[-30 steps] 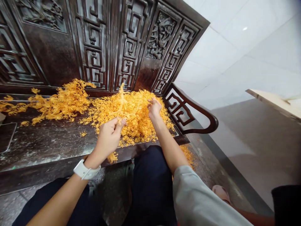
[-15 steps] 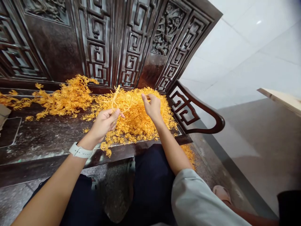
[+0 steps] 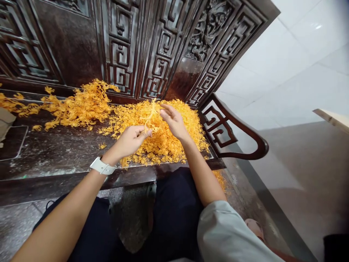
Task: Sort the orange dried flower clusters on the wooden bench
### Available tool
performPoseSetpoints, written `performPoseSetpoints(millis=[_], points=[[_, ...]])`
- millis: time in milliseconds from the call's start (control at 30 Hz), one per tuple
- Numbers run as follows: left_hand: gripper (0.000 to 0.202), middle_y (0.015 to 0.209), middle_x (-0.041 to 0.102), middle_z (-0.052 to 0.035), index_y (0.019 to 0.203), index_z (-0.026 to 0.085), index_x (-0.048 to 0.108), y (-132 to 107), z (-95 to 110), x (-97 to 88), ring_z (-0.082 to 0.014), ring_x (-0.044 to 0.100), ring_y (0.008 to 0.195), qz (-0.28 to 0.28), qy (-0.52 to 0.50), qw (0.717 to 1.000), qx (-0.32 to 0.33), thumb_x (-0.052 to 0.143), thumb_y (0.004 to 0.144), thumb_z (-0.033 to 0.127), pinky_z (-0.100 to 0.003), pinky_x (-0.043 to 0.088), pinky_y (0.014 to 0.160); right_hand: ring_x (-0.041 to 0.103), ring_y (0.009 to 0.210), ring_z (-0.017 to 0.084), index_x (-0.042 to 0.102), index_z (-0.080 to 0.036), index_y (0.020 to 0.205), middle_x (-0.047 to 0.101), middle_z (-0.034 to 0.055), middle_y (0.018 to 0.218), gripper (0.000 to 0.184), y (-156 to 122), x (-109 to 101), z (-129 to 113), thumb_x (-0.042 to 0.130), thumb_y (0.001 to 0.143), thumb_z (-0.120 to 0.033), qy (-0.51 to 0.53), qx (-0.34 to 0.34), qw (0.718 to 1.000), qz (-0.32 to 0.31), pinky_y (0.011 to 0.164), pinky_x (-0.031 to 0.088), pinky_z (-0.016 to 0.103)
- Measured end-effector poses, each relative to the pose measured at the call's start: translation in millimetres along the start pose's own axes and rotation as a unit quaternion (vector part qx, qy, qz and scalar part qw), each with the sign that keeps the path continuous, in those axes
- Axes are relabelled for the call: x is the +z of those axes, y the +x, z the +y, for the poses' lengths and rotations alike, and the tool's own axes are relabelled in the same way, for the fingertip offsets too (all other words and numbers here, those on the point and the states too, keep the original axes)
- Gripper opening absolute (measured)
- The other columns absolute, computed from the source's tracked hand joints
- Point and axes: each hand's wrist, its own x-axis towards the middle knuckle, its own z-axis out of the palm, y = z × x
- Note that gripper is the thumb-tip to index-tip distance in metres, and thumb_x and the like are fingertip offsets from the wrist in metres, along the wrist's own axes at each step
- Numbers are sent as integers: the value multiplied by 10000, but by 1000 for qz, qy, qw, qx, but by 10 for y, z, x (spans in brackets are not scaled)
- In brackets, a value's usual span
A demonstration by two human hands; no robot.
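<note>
- Pinches the stem of an orange sprig (image 3: 150, 115) between thumb and forefinger of the left hand (image 3: 130, 140), with the other fingers curled in narrow.
- Holds the sprig upright just above and beyond the left hand, between the 2 hands.
- Reaches in with the right hand (image 3: 175, 123) from the sprig's far side, fingers narrow and half curled, tips at an upper branch; cannot tell whether nipped or merely touched.
- Under and beyond both hands: a dense pile (image 3: 169, 145) of small orange pieces, on the seat of a dark bench (image 3: 54, 153).
- Well out to the left of the left hand: a looser heap (image 3: 81, 105) of branching orange sprigs, along the foot of the carved backrest (image 3: 152, 54).
- On the left wrist, just behind the hand: a white watch (image 3: 102, 166).
- Far left of the left hand, at the edge of view: a flat dark slab (image 3: 12, 142) lying on the seat.
- Right of the right hand: the curved armrest (image 3: 234, 138), then pale tiles (image 3: 286, 62).
- Below the right hand, past the seat edge: spilled orange bits (image 3: 218, 178) lower down.
- Nearer than the hands: dark trousers (image 3: 174, 211), and a grey sleeve (image 3: 226, 233) on the right arm.
</note>
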Motion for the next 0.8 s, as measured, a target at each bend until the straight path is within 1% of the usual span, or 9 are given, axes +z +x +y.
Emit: performPoseSetpoints(millis=[100, 267, 367, 433, 500, 567, 633, 700, 800], points=[[403, 562, 402, 27, 692, 217, 488, -36, 10, -11, -147, 352, 533, -15, 98, 995, 5, 556, 1044, 402, -333, 226, 599, 605, 773, 146, 672, -239, 812, 652, -3, 797, 216, 11, 48, 33, 820, 871, -385, 14, 18, 1000, 4, 756, 525, 307], [389, 550, 416, 16, 694, 218, 433, 3, 75, 133, -152, 333, 514, 36, 136, 990, 22, 573, 1046, 304, -363, 167, 614, 629, 689, 120, 516, -227, 727, 703, 12, 786, 285, 149, 30, 96, 736, 902, -268, 119, 87, 973, 178, 690, 531, 282], [353, 552, 373, 23, 693, 212, 497, 31, 134, 146, -145, 280, 517, 133, 102, 986, 22, 620, 1022, 248, -370, 143, 627, 555, 575, 98, 486, -241, 834, 656, -2, 757, 246, 281, -262, 197, 647, 985, -349, 163, 122, 936, 289, 582, 473, 247], [330, 571, 382, 19, 716, 206, 576, 41, 145, 17, -142, 296, 532, 228, 30, 973, 15, 656, 1028, 277, -366, 147, 624, 540, 558, 103, 488, -252, 932, 613, -15, 761, 216, 342, -551, 332, 549, 1042, -428, 136, 134, 893, 406, 537, 436, 229], [359, 576, 383, 21, 759, 208, 619, 51, 119, -202, -139, 307, 531, 321, -107, 941, -5, 649, 1069, 388, -355, 162, 597, 583, 616, 111, 519, -251, 1070, 640, 6, 861, 191, 356, -778, 504, 508, 1055, -441, 79, 128, 870, 470, 565, 462, 232], [409, 551, 338, 39, 808, 215, 611, 68, 66, -432, -130, 260, 503, 369, -246, 896, -36, 566, 1120, 475, -346, 171, 561, 657, 744, 142, 531, -253, 1243, 675, 46, 1012, 308, 315, -847, 653, 603, 1001, -429, 17, 133, 897, 422, 632, 518, 268], [452, 538, 307, 53, 856, 217, 590, 94, 9, -596, -122, 234, 492, 368, -342, 862, -71, 471, 1153, 536, -331, 185, 539, 702, 932, 198, 557, -244, 1344, 668, 101, 1178, 485, 245, -754, 693, 714, 932, -445, -62, 118, 934, 331, 733, 570, 338], [479, 548, 316, 54, 890, 213, 585, 119, -29, -656, -118, 260, 501, 350, -402, 840, -99, 423, 1158, 576, -312, 216, 534, 686, 1084, 245, 643, -211, 1306, 639, 144, 1269, 483, 173, -561, 573, 724, 936, -509, -144, 58, 949, 276, 846, 583, 404], [456, 576, 378, 46, 912, 208, 596, 140, -16, -579, -122, 310, 504, 336, -462, 812, -116, 414, 1161, 544, -294, 281, 522, 674, 1013, 221, 738, -171, 1076, 680, 135, 1094, 498, 54, -203, 162, 516, 1057, -617, -156, -28, 964, 214, 883, 561, 402]])
